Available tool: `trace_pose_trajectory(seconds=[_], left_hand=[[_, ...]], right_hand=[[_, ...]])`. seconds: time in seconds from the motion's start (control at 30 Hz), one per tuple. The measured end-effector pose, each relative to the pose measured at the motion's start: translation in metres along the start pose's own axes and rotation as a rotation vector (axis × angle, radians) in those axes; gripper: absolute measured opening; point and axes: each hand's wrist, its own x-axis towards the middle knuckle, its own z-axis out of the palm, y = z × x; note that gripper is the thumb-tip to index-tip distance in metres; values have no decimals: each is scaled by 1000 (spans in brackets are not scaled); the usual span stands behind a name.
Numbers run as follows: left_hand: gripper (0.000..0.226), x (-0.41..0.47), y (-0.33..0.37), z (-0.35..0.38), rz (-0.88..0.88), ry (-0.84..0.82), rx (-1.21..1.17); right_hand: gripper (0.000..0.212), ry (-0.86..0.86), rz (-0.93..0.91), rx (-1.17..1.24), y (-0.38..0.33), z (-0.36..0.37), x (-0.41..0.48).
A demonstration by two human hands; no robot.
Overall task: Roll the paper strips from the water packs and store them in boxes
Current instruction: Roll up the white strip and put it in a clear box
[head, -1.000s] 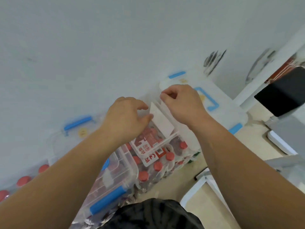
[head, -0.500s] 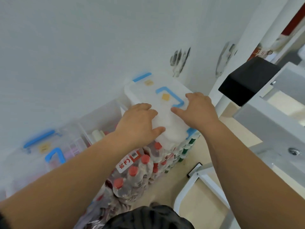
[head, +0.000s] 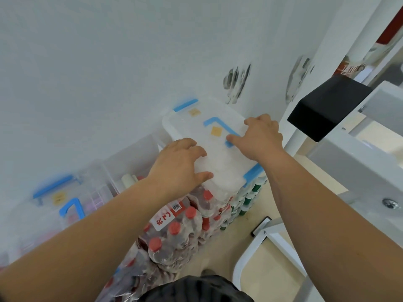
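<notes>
A translucent lidded box [head: 196,120] with blue clips and a blue handle lies on top of the water packs [head: 174,236], close to the wall. My left hand [head: 181,164] holds its near left edge, fingers curled over the side and thumb along the front. My right hand [head: 261,136] holds the right edge, thumb on the lid by the blue handle. The packs hold red-capped bottles under plastic wrap, and a red-and-white paper strip [head: 166,216] runs over one pack. Left of my hands stands an open clear box [head: 135,158] with a pale paper roll [head: 127,179] inside.
A second closed box [head: 65,205] with blue clips sits at the far left by the wall. Green-capped bottles [head: 250,197] stand below the held box. A white metal frame [head: 250,258] and a black block [head: 327,107] crowd the right side.
One second ago both hands pinched a white paper strip over the open box. They have since let it go and moved right onto the lidded box, where they have stayed.
</notes>
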Motion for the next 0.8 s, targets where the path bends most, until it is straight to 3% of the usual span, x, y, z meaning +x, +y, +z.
trace_pose_trajectory(seconds=[0.17,0.47,0.63,0.8], left_hand=[[61,1,1,-1,4,5,30],[75,8,18,-1,-86,-12,87],[73,3,16,0,-90,2,22],[72,-3,6,0,-71,22,-67]], right_hand=[[72,-12,8,53,2,-1,5],[50,-37,45,352,10,-10,12],[35,83,42,622,4,-12,6],[36,159,40,806,-9,-20,-1]])
